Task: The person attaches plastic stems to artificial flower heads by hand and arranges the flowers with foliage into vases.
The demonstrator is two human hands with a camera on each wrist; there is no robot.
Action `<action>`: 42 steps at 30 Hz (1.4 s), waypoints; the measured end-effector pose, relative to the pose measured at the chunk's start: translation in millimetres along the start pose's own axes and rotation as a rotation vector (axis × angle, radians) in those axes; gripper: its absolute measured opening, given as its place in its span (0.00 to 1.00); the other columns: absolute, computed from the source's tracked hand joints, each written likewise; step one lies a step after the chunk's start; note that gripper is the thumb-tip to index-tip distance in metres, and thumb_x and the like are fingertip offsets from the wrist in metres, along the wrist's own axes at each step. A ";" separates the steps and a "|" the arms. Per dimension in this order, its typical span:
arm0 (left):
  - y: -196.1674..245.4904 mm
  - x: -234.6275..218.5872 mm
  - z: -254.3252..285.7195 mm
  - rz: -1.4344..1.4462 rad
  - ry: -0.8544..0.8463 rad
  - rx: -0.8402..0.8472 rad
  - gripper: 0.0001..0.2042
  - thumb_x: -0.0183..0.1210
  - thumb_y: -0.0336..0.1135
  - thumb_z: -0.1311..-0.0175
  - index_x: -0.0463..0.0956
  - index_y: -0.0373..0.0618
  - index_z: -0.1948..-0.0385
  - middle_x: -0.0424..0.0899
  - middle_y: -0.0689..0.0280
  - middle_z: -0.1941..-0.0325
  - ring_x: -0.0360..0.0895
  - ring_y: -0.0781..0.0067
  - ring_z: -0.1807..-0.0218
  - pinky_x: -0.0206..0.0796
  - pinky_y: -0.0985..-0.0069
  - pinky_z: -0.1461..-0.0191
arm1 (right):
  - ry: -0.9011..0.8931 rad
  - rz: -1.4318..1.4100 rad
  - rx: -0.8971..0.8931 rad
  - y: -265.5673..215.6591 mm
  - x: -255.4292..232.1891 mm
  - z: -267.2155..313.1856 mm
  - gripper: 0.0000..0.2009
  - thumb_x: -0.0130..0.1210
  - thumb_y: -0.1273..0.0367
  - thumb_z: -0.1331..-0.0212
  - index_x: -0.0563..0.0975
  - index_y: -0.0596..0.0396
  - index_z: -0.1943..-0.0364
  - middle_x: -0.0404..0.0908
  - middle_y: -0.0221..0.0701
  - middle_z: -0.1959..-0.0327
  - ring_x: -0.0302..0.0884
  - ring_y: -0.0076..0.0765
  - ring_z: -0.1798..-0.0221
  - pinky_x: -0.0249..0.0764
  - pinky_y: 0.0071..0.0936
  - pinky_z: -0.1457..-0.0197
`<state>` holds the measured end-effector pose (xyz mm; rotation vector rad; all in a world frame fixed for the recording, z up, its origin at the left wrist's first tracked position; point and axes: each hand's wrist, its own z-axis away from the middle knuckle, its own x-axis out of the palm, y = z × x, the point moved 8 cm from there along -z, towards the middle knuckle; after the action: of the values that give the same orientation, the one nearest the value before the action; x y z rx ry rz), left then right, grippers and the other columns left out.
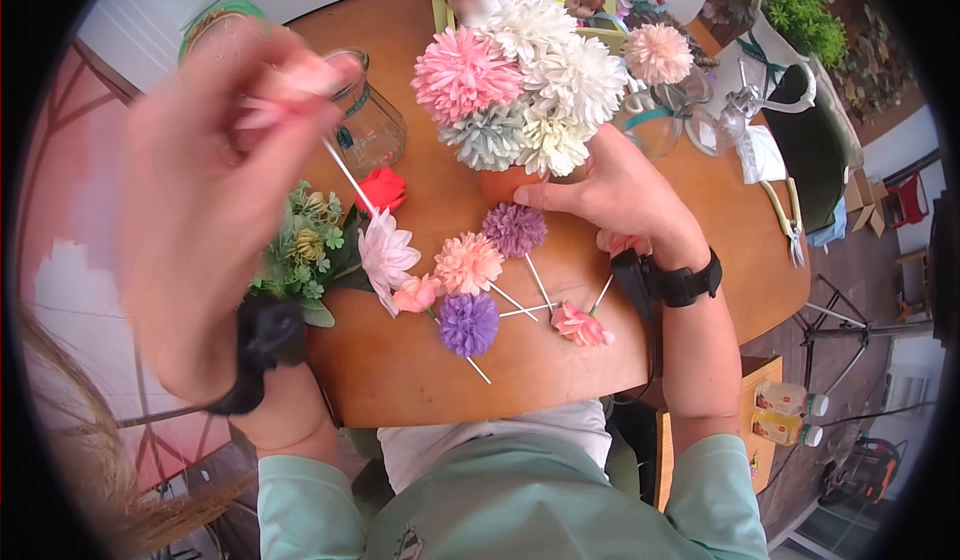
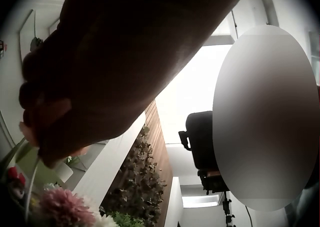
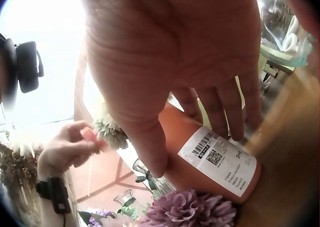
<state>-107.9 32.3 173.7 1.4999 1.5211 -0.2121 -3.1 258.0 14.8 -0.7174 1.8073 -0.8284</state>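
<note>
My left hand [image 1: 205, 200], raised and blurred at the left, pinches a pink artificial flower [image 1: 287, 95] by its head. Its thin white stem [image 1: 348, 172] slants down over the table. In the left wrist view the pink petals [image 2: 50, 114] show between the fingers. My right hand [image 1: 630, 190] grips an orange vase [image 1: 494, 188], thumb on the near side. A white barcode label [image 3: 215, 159] is stuck on the vase in the right wrist view. White, pink [image 1: 468, 75], grey-green and cream pompom flowers fill the vase top.
On the wooden table [image 1: 400, 395] lie purple [image 1: 468, 325], peach [image 1: 468, 263] and pink stemmed flowers, a red rose [image 1: 381, 190] and greenery [image 1: 300, 245]. Glass vases [image 1: 372, 130] stand behind on both sides. Pliers [image 1: 787, 220] lie at the right edge, a flower crate [image 1: 440, 10] at the back.
</note>
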 end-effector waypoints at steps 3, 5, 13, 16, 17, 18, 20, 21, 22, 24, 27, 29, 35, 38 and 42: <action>26.5 -48.1 15.3 -0.015 0.438 0.043 0.09 0.68 0.26 0.31 0.85 0.35 0.52 0.88 0.65 0.63 0.77 0.86 0.72 0.67 0.87 0.64 | -0.040 0.013 0.105 3.1 1.5 0.8 0.29 0.77 0.63 0.48 0.78 0.67 0.46 0.88 0.43 0.57 0.84 0.38 0.61 0.80 0.36 0.53; 25.4 -50.8 15.3 -0.018 0.531 0.295 0.12 0.71 0.24 0.34 0.85 0.32 0.51 0.89 0.63 0.62 0.79 0.84 0.71 0.66 0.88 0.67 | -0.008 -0.036 0.083 0.6 0.6 0.3 0.29 0.77 0.63 0.49 0.78 0.67 0.46 0.89 0.43 0.58 0.84 0.38 0.60 0.80 0.36 0.53; 44.7 17.9 3.7 0.019 0.569 0.615 0.18 0.74 0.18 0.41 0.82 0.33 0.49 0.89 0.61 0.51 0.87 0.76 0.55 0.83 0.80 0.52 | -0.027 -0.027 0.090 0.8 1.1 0.4 0.32 0.77 0.64 0.48 0.75 0.65 0.41 0.88 0.42 0.56 0.84 0.37 0.58 0.80 0.37 0.53; 42.6 28.4 -2.5 0.034 0.533 0.604 0.16 0.72 0.19 0.38 0.83 0.36 0.48 0.90 0.61 0.50 0.86 0.76 0.56 0.81 0.81 0.54 | -0.039 -0.028 0.090 2.4 2.4 1.1 0.33 0.77 0.65 0.48 0.75 0.65 0.40 0.88 0.42 0.54 0.85 0.37 0.57 0.80 0.37 0.50; 46.6 35.5 -5.6 0.027 0.450 0.661 0.16 0.71 0.19 0.38 0.83 0.36 0.48 0.90 0.61 0.50 0.86 0.76 0.56 0.80 0.81 0.55 | -0.041 -0.051 0.099 0.6 2.9 0.6 0.33 0.77 0.65 0.48 0.75 0.65 0.40 0.89 0.42 0.53 0.85 0.37 0.56 0.80 0.36 0.49; 51.7 42.6 -6.8 0.021 0.367 0.717 0.15 0.70 0.19 0.37 0.83 0.36 0.48 0.90 0.60 0.50 0.85 0.75 0.56 0.78 0.81 0.56 | -0.041 -0.052 0.100 -4.4 1.7 1.0 0.33 0.77 0.65 0.48 0.75 0.65 0.40 0.89 0.42 0.53 0.85 0.37 0.56 0.80 0.36 0.49; 57.2 48.5 -11.5 0.113 0.297 0.688 0.11 0.68 0.18 0.37 0.84 0.35 0.53 0.89 0.59 0.50 0.84 0.73 0.57 0.75 0.79 0.56 | -0.062 -0.074 0.195 -17.9 -0.4 2.9 0.30 0.76 0.68 0.46 0.78 0.59 0.38 0.88 0.30 0.54 0.83 0.27 0.58 0.82 0.31 0.51; 57.1 51.7 -12.9 0.078 0.288 0.730 0.08 0.69 0.25 0.38 0.85 0.34 0.59 0.88 0.52 0.49 0.84 0.61 0.54 0.76 0.72 0.51 | -0.060 -0.074 0.196 -22.4 -1.5 3.0 0.30 0.76 0.68 0.46 0.78 0.59 0.38 0.88 0.30 0.54 0.83 0.27 0.58 0.82 0.31 0.51; 54.5 55.4 -16.1 0.042 0.280 0.771 0.11 0.70 0.33 0.39 0.86 0.33 0.65 0.87 0.45 0.49 0.85 0.48 0.50 0.76 0.65 0.46 | -0.057 -0.058 0.224 -23.9 -2.6 3.4 0.29 0.76 0.68 0.46 0.79 0.60 0.39 0.88 0.29 0.57 0.82 0.26 0.62 0.81 0.29 0.58; 53.3 57.5 -15.8 0.127 0.231 0.985 0.13 0.69 0.37 0.33 0.87 0.32 0.63 0.86 0.44 0.47 0.84 0.46 0.48 0.75 0.63 0.42 | -0.056 -0.042 0.251 -15.1 -0.2 3.9 0.28 0.76 0.68 0.46 0.79 0.60 0.41 0.88 0.28 0.61 0.81 0.24 0.65 0.80 0.28 0.64; 52.6 47.3 -20.5 0.108 0.286 0.644 0.11 0.66 0.35 0.32 0.87 0.32 0.63 0.86 0.42 0.46 0.84 0.47 0.46 0.74 0.63 0.40 | 0.012 -0.038 0.047 -3.5 -0.6 1.9 0.26 0.75 0.67 0.45 0.80 0.59 0.43 0.87 0.28 0.65 0.79 0.21 0.71 0.77 0.25 0.74; 29.7 40.6 -27.4 0.360 0.333 0.708 0.12 0.63 0.35 0.30 0.87 0.31 0.64 0.87 0.41 0.47 0.85 0.50 0.47 0.75 0.63 0.41 | -0.003 0.037 0.080 -0.7 -1.9 3.0 0.25 0.75 0.67 0.45 0.81 0.59 0.44 0.86 0.27 0.67 0.79 0.20 0.73 0.77 0.25 0.74; 46.6 42.1 -17.1 0.059 0.237 0.679 0.06 0.66 0.16 0.37 0.83 0.31 0.60 0.89 0.60 0.56 0.83 0.73 0.60 0.73 0.79 0.57 | -0.155 -0.133 0.275 -16.2 -2.1 5.9 0.30 0.72 0.71 0.45 0.76 0.63 0.36 0.86 0.41 0.40 0.84 0.38 0.39 0.77 0.36 0.35; 45.9 39.1 -7.4 0.161 0.202 0.617 0.02 0.65 0.15 0.37 0.82 0.29 0.66 0.86 0.62 0.66 0.80 0.74 0.66 0.68 0.78 0.61 | -0.141 -0.084 0.110 -18.8 -1.1 0.8 0.29 0.72 0.73 0.46 0.77 0.62 0.37 0.86 0.39 0.40 0.84 0.37 0.39 0.77 0.36 0.34; 61.0 44.4 2.3 0.122 -0.132 0.560 0.06 0.70 0.22 0.40 0.81 0.30 0.70 0.79 0.66 0.77 0.71 0.77 0.75 0.59 0.79 0.70 | -0.014 0.032 0.102 -15.8 3.4 1.7 0.34 0.77 0.66 0.50 0.77 0.60 0.37 0.85 0.43 0.40 0.84 0.43 0.40 0.75 0.36 0.33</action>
<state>-45.8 75.1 170.6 1.9611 1.3167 -0.6953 -1.0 245.6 25.2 -0.6255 1.7472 -0.8852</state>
